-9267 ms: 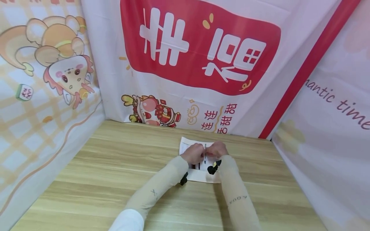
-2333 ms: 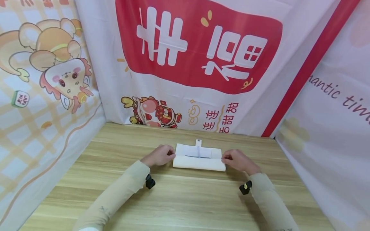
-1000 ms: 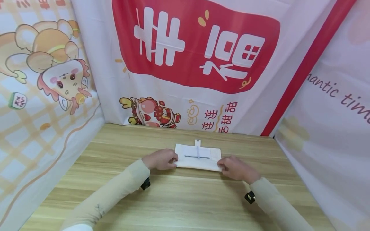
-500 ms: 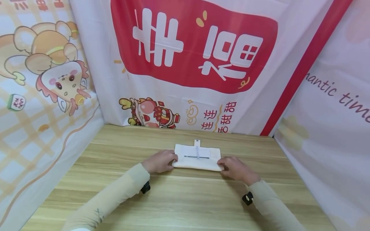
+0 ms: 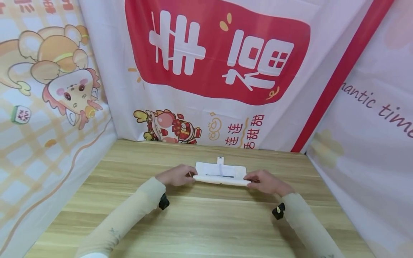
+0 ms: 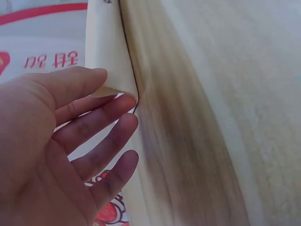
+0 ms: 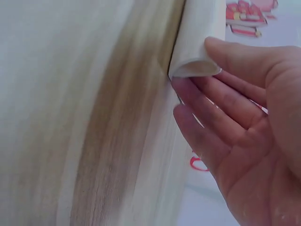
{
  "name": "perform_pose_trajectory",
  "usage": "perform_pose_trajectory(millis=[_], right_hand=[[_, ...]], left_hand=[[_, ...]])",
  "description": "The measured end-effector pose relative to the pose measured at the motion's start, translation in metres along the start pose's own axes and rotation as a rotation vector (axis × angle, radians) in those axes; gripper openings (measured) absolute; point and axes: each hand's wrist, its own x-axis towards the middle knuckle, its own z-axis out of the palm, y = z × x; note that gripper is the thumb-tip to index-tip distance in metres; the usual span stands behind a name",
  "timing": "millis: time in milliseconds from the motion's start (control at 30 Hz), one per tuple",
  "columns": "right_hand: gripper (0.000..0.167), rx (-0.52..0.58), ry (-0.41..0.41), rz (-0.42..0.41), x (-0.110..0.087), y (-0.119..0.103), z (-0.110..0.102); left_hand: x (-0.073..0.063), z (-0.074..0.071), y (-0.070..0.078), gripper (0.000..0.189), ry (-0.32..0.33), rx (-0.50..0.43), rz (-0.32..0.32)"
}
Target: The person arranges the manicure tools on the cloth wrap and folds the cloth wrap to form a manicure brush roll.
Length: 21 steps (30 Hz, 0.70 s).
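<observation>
A white fold-up case (image 5: 206, 169) lies on the wooden table with its near side folded over into a thick roll. On its inner face sits a thin dark rod (image 5: 226, 176), partly hidden by the fold, under a pale band. A snap strap (image 5: 220, 160) sticks out at the far edge. My left hand (image 5: 176, 175) pinches the left end of the fold; in the left wrist view its thumb lies on top, fingertips underneath. My right hand (image 5: 267, 182) pinches the right end, where the right wrist view shows the fold's hollow end (image 7: 195, 68) between thumb and fingers.
The wooden table (image 5: 206, 222) spreads around the case and toward the front. A printed cloth (image 5: 219, 86) with red and white lettering hangs right behind it. Patterned sheets hang at the left (image 5: 64, 107) and right (image 5: 364, 118). Dark wrist cameras sit under both sleeves.
Earlier both hands worked together over the spread-out case. Since then they have moved apart to its two ends, and the near side is folded over. In the last half second the fold has moved farther away.
</observation>
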Motion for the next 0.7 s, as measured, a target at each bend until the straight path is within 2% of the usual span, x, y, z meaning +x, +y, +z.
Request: perform_pose_trajectory(millis=[133,267,433,567,700], right_hand=[[0.028,0.065,0.013,0.044,0.005,0.011,-0.004],[0.031,0.161,0.031,0.138,0.011,0.022,-0.004],[0.038,0.291,0.059,0.275,0.017,0.028,-0.001],[0.038,0.339,0.099,0.367,0.023,0.03,0.001],[0.035,0.383,0.163,0.401,0.027,0.03,0.003]], left_hand=[[0.006,-0.001,-0.008,0.015,0.012,-0.079,-0.055],[0.013,0.001,-0.015,0.016,0.038,-0.187,-0.13],[0.023,0.002,-0.021,0.021,0.077,-0.288,-0.173],[0.03,0.004,-0.022,0.023,0.124,-0.293,-0.233],[0.037,0.007,-0.022,0.021,0.174,-0.243,-0.3]])
